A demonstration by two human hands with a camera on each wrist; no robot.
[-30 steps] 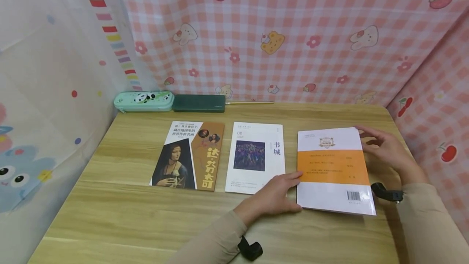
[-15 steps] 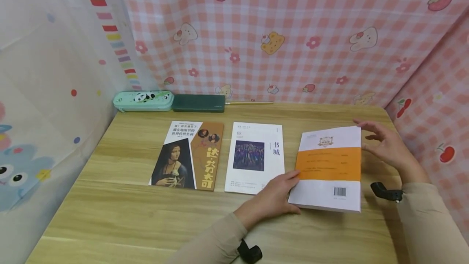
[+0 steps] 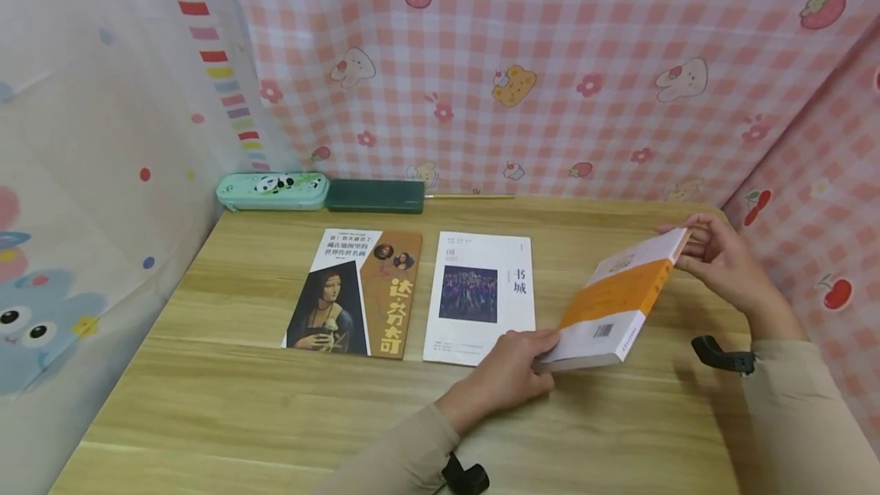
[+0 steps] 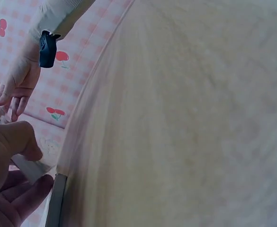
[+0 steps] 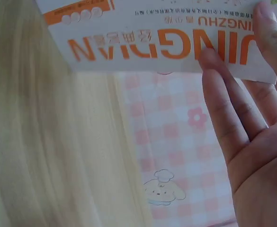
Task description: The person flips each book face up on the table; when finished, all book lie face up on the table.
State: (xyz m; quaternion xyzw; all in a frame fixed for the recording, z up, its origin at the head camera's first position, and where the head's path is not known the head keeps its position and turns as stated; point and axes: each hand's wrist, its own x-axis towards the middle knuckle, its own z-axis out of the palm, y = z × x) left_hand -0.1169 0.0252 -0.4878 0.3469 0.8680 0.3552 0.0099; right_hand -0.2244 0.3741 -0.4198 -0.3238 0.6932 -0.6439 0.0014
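A white paperback book [image 3: 577,304] with an orange band is tilted up off the table, its spine side raised to the right. My left hand [image 3: 505,369] pinches its lower left corner; in the left wrist view, the thumb and fingers of that hand [image 4: 10,151] lie on either side of the pages' edge. At the upper right corner, my right hand [image 3: 729,262] grips the book by the spine end. In the right wrist view, fingers of this hand [image 5: 252,118] overlap the cover [image 5: 129,42], which bears large orange letters.
On the wooden table [image 3: 275,418], a white book [image 3: 516,312] with a dark picture lies left of the held one. Further left is a brown book [image 3: 395,312] with a portrait. A mint pencil case [image 3: 271,189], dark green case [image 3: 375,195] and thin stick [image 3: 470,196] line the back edge.
The book's right side has risen from near the table, turning its spine into view. My right hand has closed onto the upper corner; my left hand has shifted slightly left with its corner.
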